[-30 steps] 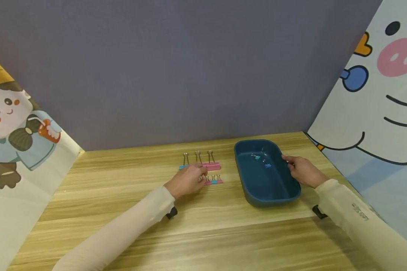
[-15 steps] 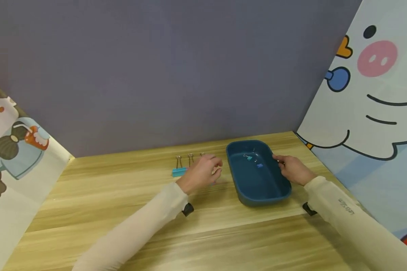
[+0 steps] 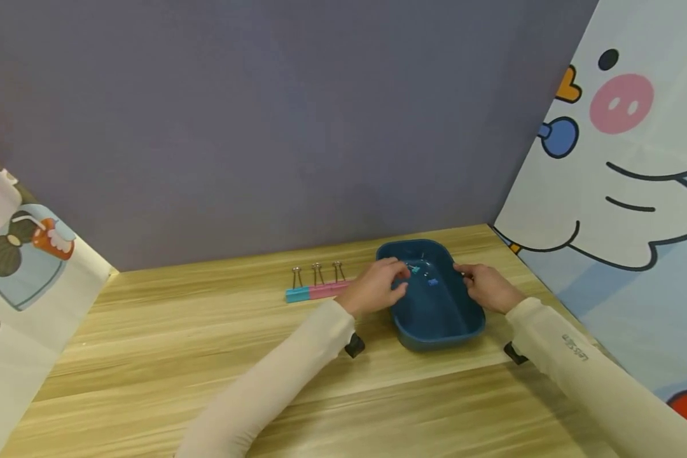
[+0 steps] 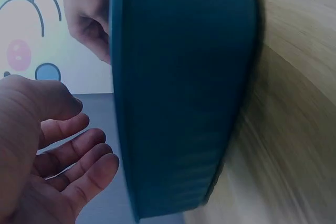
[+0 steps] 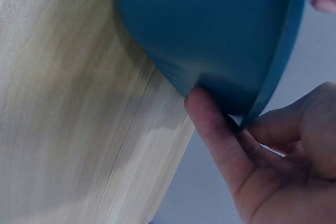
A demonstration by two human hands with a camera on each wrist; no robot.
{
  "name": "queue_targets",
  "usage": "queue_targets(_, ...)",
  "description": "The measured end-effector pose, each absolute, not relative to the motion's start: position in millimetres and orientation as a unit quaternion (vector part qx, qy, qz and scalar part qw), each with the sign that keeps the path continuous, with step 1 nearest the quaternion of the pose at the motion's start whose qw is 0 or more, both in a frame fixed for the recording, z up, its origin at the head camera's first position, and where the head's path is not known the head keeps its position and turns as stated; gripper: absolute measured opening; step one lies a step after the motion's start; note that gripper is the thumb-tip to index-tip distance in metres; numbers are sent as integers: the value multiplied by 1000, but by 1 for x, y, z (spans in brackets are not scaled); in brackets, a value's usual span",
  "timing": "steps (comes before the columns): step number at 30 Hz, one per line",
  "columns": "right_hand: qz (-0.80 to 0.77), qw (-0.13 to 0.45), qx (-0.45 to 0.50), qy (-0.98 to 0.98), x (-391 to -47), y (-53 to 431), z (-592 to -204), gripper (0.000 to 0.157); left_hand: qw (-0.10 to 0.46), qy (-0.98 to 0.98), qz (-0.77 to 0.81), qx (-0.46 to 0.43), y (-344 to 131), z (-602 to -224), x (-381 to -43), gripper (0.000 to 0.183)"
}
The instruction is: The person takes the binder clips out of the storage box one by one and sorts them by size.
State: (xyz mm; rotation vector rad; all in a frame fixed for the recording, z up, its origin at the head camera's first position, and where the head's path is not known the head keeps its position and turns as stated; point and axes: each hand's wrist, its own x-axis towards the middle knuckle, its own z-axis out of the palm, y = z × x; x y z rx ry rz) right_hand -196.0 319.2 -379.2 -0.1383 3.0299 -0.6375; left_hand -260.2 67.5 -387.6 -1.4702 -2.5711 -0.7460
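A dark blue plastic bin [image 3: 435, 324] stands on the wooden table. My right hand [image 3: 489, 287] pinches its right rim, thumb on one side and fingers on the outer wall, as the right wrist view shows [image 5: 283, 161]. Over the bin's left rim hovers my left hand [image 3: 378, 286]; in the left wrist view its fingers [image 4: 86, 174] are loosely bent, apart from the thumb, and nothing shows between them. Inside the bin lie a small teal binder clip [image 3: 415, 269] and a small blue one [image 3: 432, 282].
Larger binder clips, a teal one [image 3: 298, 294] and pink ones [image 3: 323, 291], line up left of the bin, handles upward. A grey panel [image 3: 298, 127] rises behind the table [image 3: 177, 356]. Printed cartoon panels [image 3: 624, 191] flank both sides.
My left hand has moved right from the row of small clips to the bin's left rim. The right hand keeps its grip on the bin. The head view has shifted slightly.
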Motion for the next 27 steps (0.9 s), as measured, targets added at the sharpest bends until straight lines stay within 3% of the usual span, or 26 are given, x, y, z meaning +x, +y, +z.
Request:
queue_targets(7,-204,16,-47,978,-196,319,-379,40,12,-855,-231,-464,93,-397,-270,24)
queue_targets(19,-219,23,-43,974,-196,320,-378,40,16,-885,-125,-448,133,-405,-270,25)
queue_targets(27,-214,20,-47,975,-197,319,-379,39,-52,-896,-34,-441,144,-411,-267,42)
